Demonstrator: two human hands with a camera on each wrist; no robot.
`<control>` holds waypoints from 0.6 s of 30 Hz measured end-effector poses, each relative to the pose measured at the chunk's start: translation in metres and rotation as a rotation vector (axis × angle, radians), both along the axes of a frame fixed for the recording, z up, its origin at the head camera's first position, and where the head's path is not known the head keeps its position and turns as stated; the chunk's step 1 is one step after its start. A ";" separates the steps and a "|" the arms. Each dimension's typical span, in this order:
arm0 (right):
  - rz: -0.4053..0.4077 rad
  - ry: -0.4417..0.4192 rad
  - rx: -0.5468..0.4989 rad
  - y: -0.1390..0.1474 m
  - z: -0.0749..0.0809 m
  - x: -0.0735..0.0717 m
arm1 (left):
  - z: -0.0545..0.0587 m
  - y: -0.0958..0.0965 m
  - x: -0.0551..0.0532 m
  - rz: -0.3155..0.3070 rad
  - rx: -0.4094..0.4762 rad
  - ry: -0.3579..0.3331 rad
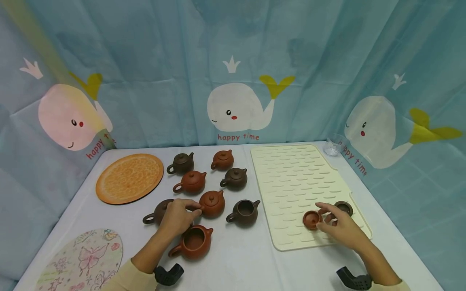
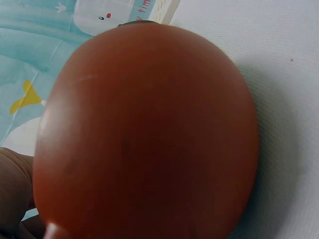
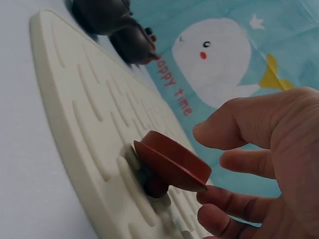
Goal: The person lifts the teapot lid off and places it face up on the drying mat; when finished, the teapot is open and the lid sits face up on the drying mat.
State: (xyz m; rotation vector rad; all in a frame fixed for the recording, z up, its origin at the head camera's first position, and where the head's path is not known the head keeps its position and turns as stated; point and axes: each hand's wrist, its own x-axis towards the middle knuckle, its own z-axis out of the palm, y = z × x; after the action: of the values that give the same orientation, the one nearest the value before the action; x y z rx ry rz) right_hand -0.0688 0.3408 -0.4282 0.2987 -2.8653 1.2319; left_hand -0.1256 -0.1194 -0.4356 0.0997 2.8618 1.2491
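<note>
My left hand (image 1: 178,218) pinches the handle side of a lidded reddish-brown clay teapot (image 1: 212,203); its fingers hide the handle. Just below that hand stands a lidless reddish teapot (image 1: 194,242), and a dark brown teapot (image 1: 160,212) is partly covered behind it. A smooth reddish teapot body (image 2: 149,124) fills the left wrist view. Over the cream mat (image 1: 291,186), my right hand (image 1: 340,226) has its fingers spread and loosely bent beside an upturned reddish lid (image 3: 172,162), fingertips right at its rim. A dark upturned lid (image 1: 344,208) lies behind that hand.
Several more reddish and dark teapots stand mid-table, including a lidless dark teapot (image 1: 245,212). An orange round mat (image 1: 130,178) and a butterfly-patterned round mat (image 1: 85,258) lie at left. A clear glass cup (image 1: 332,145) stands at the back right, before a whale-print curtain (image 1: 153,81).
</note>
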 end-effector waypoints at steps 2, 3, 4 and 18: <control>-0.010 0.020 0.010 0.001 0.001 -0.001 | 0.000 0.000 0.000 0.001 -0.001 0.001; -0.012 0.029 0.010 0.002 0.002 -0.002 | 0.000 0.000 0.000 0.001 -0.001 0.002; -0.016 0.039 0.010 0.002 0.003 -0.002 | 0.000 0.000 0.000 0.000 -0.002 0.004; 0.021 0.183 -0.023 -0.015 0.049 -0.007 | 0.002 0.001 0.001 0.011 -0.003 -0.005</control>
State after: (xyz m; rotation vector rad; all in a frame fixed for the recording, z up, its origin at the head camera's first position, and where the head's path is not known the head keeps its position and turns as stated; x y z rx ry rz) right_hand -0.0762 0.3258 -0.3788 0.4184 -2.6985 1.1736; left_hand -0.1247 -0.1186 -0.4341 0.0802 2.8640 1.2444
